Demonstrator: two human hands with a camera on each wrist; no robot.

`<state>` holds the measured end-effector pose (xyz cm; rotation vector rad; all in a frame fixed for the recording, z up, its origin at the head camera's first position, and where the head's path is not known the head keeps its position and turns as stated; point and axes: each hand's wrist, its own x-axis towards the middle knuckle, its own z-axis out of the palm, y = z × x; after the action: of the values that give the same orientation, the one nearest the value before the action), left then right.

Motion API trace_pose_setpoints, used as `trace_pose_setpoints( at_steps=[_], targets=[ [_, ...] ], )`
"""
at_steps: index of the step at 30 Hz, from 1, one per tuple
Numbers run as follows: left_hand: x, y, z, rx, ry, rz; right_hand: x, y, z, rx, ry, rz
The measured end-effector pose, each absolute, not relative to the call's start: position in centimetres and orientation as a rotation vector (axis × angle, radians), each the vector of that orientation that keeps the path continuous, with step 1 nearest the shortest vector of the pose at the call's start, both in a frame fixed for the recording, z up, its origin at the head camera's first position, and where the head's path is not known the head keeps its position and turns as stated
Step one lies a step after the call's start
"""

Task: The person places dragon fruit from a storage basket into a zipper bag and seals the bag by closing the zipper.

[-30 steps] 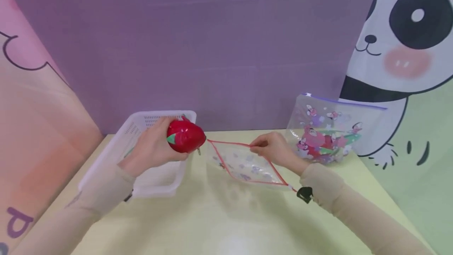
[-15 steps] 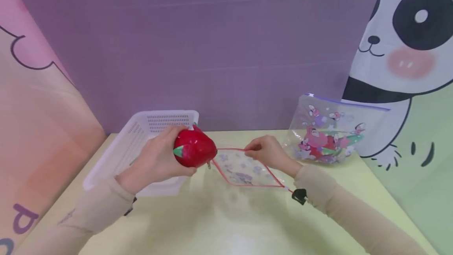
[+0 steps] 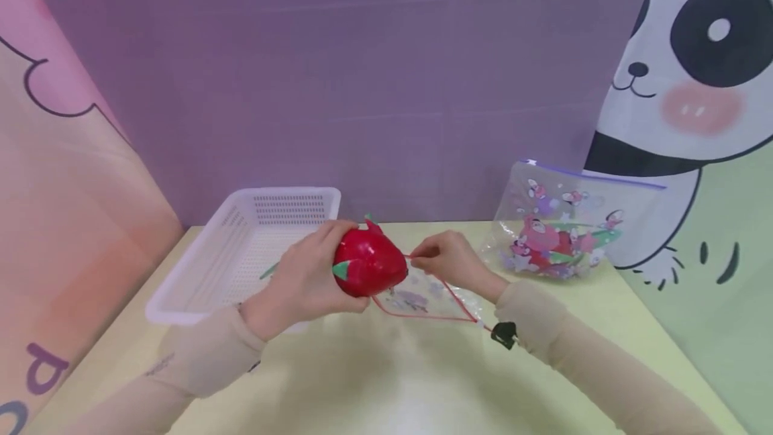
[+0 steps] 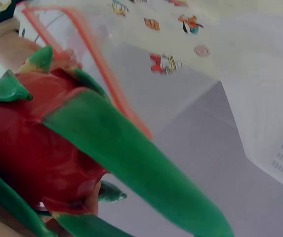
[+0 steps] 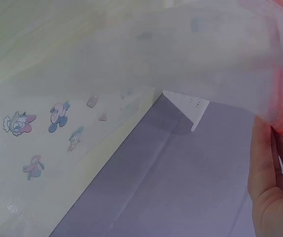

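My left hand (image 3: 314,274) grips a glossy red toy dragon fruit (image 3: 370,262) with green leaf tips. In the left wrist view, one long green leaf (image 4: 141,158) sticks out across the picture. At the mouth of a clear, red-edged zip pouch (image 3: 413,301), my right hand (image 3: 453,264) pinches the rim between thumb and fingers. The pouch's mouth gapes open; cartoon figures are printed on its film. The fruit's pointed end is right at that mouth and overlaps it in the head view, hiding part of the pouch. The right wrist view shows the right fingers (image 5: 264,163) at the red edge.
A white perforated basket (image 3: 290,210) stands at the left on the pale yellow table (image 3: 410,381). To the back right, a clear pouch (image 3: 558,227) with a purple zip holds red, pink and green things. A purple cloth backdrop (image 3: 386,86) rises behind the table.
My left hand has carried the dragon fruit rightward from over the basket to the pouch's mouth. My right hand has shifted slightly left, still pinching the red rim.
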<state>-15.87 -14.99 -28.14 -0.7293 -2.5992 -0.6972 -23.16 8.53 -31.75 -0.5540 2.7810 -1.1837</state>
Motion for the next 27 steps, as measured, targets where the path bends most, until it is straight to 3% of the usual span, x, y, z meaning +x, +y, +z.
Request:
trace_pose_setpoints(
  at_steps=[19,27],
  targets=[
    [-15.2,-12.2,-31.3,-1.020,-2.437,-0.196,-23.1,8.8,-30.9,-0.585,2.831,-1.229],
    [-15.6,-11.4,-32.0,-0.999,-2.492,-0.154,-22.6,8.1,-30.8,-0.634,2.849,-1.279]
  ],
)
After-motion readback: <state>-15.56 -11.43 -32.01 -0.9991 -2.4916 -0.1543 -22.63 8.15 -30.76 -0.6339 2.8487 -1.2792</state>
